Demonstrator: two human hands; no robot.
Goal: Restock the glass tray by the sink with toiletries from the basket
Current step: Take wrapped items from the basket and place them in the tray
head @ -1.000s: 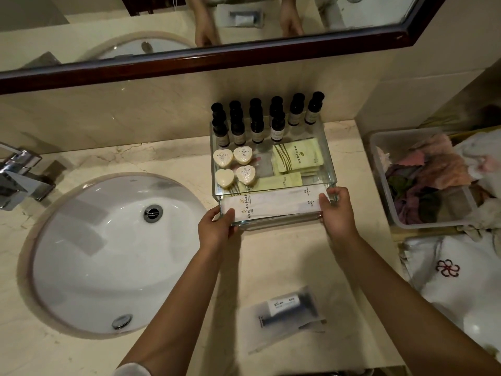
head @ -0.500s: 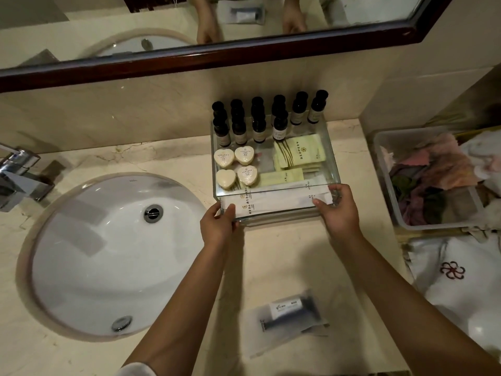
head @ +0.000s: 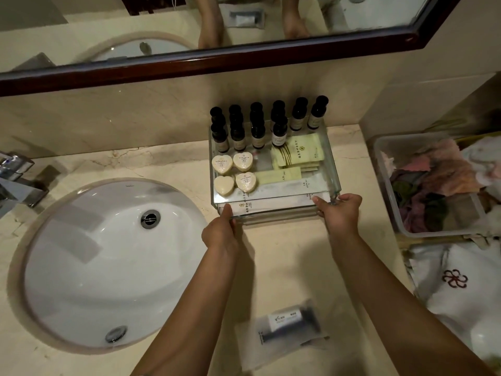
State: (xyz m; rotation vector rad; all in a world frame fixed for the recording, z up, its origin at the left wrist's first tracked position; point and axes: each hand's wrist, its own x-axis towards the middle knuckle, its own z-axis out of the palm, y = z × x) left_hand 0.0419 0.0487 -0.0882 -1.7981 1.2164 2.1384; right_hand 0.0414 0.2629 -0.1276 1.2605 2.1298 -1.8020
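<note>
The glass tray (head: 333, 161) stands on the marble counter against the back wall, right of the sink. It holds several dark bottles (head: 257, 134), heart-shaped soaps (head: 234, 172), pale green sachets (head: 298, 156) and long white packets (head: 276, 204) along its front. My left hand (head: 221, 233) grips the tray's front left corner. My right hand (head: 340, 214) grips its front right corner, fingers curled over the rim.
The white sink basin (head: 108, 264) lies to the left, with a chrome tap (head: 16, 180) at the far left. A clear packet with a dark item (head: 287, 329) lies on the counter near me. A plastic bin of cloths (head: 433, 185) and a white towel (head: 461, 283) sit on the right.
Both hands stay on the tray's front corners. The tray has shifted slightly away from me, towards the wall.
</note>
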